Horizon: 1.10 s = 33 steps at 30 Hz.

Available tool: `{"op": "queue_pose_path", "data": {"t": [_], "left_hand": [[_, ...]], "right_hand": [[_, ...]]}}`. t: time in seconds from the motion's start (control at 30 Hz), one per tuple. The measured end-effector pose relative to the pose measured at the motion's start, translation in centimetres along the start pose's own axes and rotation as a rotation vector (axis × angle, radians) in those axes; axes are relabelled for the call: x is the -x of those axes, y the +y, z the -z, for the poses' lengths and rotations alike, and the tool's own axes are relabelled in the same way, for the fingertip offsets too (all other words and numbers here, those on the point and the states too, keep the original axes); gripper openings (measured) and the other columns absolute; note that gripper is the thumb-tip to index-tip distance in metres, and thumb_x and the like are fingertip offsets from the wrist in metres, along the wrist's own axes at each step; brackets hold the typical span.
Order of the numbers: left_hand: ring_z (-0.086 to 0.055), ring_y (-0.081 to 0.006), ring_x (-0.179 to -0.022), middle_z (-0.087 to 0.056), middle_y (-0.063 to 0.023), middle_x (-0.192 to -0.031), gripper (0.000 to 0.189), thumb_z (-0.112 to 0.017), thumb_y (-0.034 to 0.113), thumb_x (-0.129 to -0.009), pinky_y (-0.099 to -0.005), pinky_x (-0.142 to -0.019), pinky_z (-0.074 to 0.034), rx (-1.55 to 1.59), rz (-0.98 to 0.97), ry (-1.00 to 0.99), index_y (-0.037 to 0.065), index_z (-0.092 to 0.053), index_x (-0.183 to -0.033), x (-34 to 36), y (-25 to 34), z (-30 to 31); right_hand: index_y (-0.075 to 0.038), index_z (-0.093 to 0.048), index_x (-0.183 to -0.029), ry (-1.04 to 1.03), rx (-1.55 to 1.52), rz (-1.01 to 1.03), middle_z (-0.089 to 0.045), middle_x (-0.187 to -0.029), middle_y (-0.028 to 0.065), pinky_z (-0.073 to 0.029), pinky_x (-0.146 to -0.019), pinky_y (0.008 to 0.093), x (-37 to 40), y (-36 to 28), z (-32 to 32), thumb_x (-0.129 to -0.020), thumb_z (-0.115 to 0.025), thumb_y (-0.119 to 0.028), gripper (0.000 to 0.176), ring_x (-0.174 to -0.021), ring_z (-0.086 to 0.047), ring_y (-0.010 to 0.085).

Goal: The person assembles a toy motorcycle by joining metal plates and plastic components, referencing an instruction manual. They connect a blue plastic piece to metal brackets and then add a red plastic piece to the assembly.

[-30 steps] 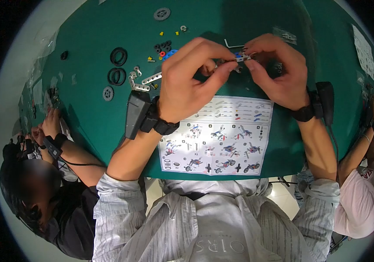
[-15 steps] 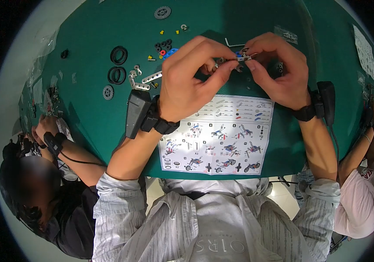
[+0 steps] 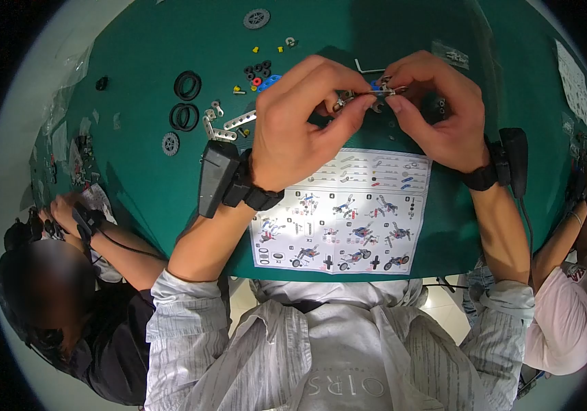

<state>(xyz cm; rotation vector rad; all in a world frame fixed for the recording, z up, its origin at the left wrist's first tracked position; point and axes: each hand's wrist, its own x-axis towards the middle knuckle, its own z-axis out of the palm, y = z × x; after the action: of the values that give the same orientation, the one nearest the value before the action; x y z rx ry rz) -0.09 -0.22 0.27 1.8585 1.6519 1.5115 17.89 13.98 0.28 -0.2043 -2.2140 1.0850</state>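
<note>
Above the top edge of the instruction sheet [image 3: 341, 212], both hands pinch one small metal-and-blue toy-vehicle assembly [image 3: 380, 91]. My left hand [image 3: 307, 123] is closed on its left side, thumb against fingers, and partly hides its metal pieces. On the other side my right hand [image 3: 437, 109] grips the right end between thumb and fingertips. Its exact shape is too small and too covered to make out. An L-shaped hex key [image 3: 370, 67] lies just beyond the fingertips. Perforated metal strips [image 3: 240, 120] and a blue perforated piece [image 3: 269, 82] lie left of my left hand.
Black rubber tyres [image 3: 184, 117], grey wheels [image 3: 257, 18], small black rings [image 3: 258, 68] and yellow fasteners [image 3: 238, 90] are spread over the green mat. A clear bag of parts [image 3: 450, 55] sits beyond my right hand. Other people work at both sides.
The assembly has turned slightly between my fingertips, so its metal piece now shows a thinner edge. Both hands stay almost in place. The person at the left has shifted a little.
</note>
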Motion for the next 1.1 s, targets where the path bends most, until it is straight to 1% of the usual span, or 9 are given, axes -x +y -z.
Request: {"op": "queue_pose_path", "data": {"t": [0.47, 0.77, 0.87, 1.07, 1.1], "left_hand": [[-0.059, -0.0091, -0.068, -0.069, -0.0066, -0.095, 0.017, -0.079, -0.003, -0.086, -0.0228, -0.059, -0.046, -0.02, -0.006, 0.018, 0.001, -0.069, -0.098, 0.07, 0.0, -0.17], [-0.06, -0.0089, -0.067, -0.069, -0.0067, -0.094, 0.017, -0.079, -0.004, -0.085, -0.022, -0.058, -0.047, -0.013, 0.011, 0.023, 0.001, -0.069, -0.098, 0.06, 0.04, -0.18], [-0.059, -0.0135, -0.062, -0.068, -0.0052, -0.09, 0.017, -0.079, -0.004, -0.082, -0.0269, -0.052, -0.045, 0.009, 0.017, 0.069, 0.004, -0.069, -0.094, 0.01, 0.05, -0.5], [-0.064, -0.0163, -0.066, -0.068, -0.0059, -0.091, 0.017, -0.079, -0.003, -0.082, -0.0278, -0.055, -0.05, -0.001, 0.011, 0.065, 0.004, -0.069, -0.094, -0.09, 0.26, -0.44], [-0.063, -0.0144, -0.067, -0.068, -0.0061, -0.091, 0.018, -0.079, -0.004, -0.082, -0.0261, -0.056, -0.049, -0.008, -0.005, 0.059, 0.003, -0.069, -0.095, -0.08, 0.2, -0.39]], "right_hand": [[-0.005, -0.067, -0.105, -0.033, -0.014, -0.001, -0.07, -0.096, 0.0022, -0.05, -0.06, 0.0237, 0.03, 0.18, 0.08, -0.086, -0.077, -0.004, 0.021, -0.073, -0.067, 0.0102], [-0.005, -0.068, -0.106, -0.023, -0.03, -0.038, -0.07, -0.098, 0.0022, -0.049, -0.059, 0.0239, 0.1, -0.06, -0.1, -0.085, -0.08, -0.008, 0.024, -0.072, -0.065, 0.0097], [-0.005, -0.068, -0.105, -0.02, -0.03, -0.054, -0.07, -0.099, 0.0023, -0.049, -0.059, 0.0235, 0.18, 0.08, -0.09, -0.086, -0.081, -0.008, 0.023, -0.072, -0.065, 0.0095], [-0.005, -0.068, -0.104, -0.038, -0.028, -0.052, -0.07, -0.099, 0.0024, -0.049, -0.06, 0.023, 0.18, 0.12, 0.01, -0.087, -0.08, -0.007, 0.021, -0.073, -0.064, 0.0092], [-0.005, -0.068, -0.104, -0.038, -0.028, -0.047, -0.07, -0.099, 0.0023, -0.05, -0.06, 0.0231, 0.13, 0.13, 0.01, -0.087, -0.08, -0.007, 0.021, -0.073, -0.064, 0.0092]]}}
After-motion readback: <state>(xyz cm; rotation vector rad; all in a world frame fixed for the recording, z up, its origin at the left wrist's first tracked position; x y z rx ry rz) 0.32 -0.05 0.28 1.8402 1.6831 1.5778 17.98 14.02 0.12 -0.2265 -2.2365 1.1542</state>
